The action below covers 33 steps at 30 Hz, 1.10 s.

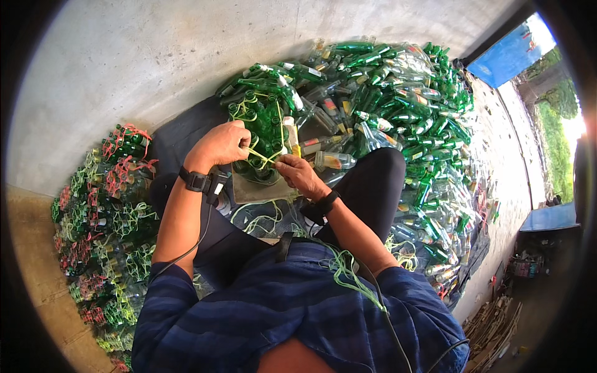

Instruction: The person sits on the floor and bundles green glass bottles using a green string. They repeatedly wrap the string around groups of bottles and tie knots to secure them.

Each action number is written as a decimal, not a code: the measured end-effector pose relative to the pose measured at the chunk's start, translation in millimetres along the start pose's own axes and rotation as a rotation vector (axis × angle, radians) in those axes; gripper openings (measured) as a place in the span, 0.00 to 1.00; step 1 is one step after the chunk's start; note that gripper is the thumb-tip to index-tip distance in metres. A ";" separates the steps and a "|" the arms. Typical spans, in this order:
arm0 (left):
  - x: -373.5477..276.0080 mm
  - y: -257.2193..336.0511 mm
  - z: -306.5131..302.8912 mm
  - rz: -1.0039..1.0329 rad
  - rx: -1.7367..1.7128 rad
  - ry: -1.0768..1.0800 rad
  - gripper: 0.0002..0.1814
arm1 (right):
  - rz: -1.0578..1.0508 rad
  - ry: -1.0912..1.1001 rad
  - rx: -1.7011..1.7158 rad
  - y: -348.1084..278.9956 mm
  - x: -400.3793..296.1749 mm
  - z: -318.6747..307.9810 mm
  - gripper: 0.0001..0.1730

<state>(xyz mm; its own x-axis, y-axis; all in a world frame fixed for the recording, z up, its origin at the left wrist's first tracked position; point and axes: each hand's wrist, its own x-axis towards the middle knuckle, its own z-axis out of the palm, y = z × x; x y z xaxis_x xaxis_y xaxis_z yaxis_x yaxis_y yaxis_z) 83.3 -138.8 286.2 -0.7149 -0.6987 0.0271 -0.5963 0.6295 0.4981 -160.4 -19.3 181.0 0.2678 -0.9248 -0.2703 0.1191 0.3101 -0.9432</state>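
A cluster of upright green glass bottles [264,125] stands before me on a flat board [252,190]. Yellow-green plastic twine [261,156] loops around several bottle necks. My left hand [222,143] pinches this twine at the near left side of the cluster. On the near right, my right hand [301,176] grips another part of it between thumb and fingers, and a stretch runs between both hands over the bottle tops. Loose twine strands [263,223] lie below the board. A hank of pale green twine [347,272] hangs across my shirt front.
To the right spreads a large heap of loose green and clear bottles [419,105], reaching close to my knee. Bottle bundles tied with red and green twine [123,219] crowd the left. Behind rises a concrete wall [177,56]. Wooden sticks [494,333] lie at lower right.
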 end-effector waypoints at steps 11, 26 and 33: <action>4.6 -10.0 0.7 0.120 0.268 0.260 0.04 | -0.003 -0.005 0.060 -0.9 3.5 4.8 0.12; 19.1 -29.8 15.2 0.080 0.029 0.183 0.07 | -0.089 0.056 -0.122 -10.3 2.7 13.6 0.12; 29.1 -32.0 15.0 -0.078 -0.134 0.065 0.11 | -0.148 0.064 -0.144 -2.9 6.2 12.7 0.13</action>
<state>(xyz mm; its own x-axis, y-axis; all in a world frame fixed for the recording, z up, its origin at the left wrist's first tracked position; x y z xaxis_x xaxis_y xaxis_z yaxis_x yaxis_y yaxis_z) 76.1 -174.2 258.1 -0.6408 -0.7668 0.0376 -0.5919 0.5246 0.6120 -146.9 -23.2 184.5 0.1957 -0.9714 -0.1345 0.0133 0.1397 -0.9901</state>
